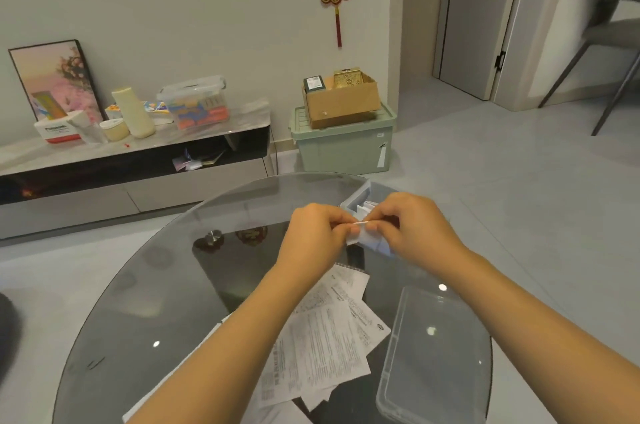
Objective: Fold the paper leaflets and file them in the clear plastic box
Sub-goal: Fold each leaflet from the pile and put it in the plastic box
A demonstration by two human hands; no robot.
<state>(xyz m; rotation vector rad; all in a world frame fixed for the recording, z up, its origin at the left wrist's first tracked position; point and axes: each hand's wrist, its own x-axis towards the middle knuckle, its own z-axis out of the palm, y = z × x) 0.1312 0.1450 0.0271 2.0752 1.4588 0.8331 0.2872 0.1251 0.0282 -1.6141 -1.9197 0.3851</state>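
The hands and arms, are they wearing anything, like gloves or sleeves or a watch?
No. The left hand and the right hand are bare, with no gloves. No ring shows on the fingers. Both forearms are bare as far as the picture shows, with no sleeves, watch or bracelet.

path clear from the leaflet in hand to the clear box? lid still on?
Nothing visible blocks it. Both hands, left and right, pinch the small folded white paper leaflet just in front of the open clear plastic box. Its clear plastic lid lies apart on the round glass table.
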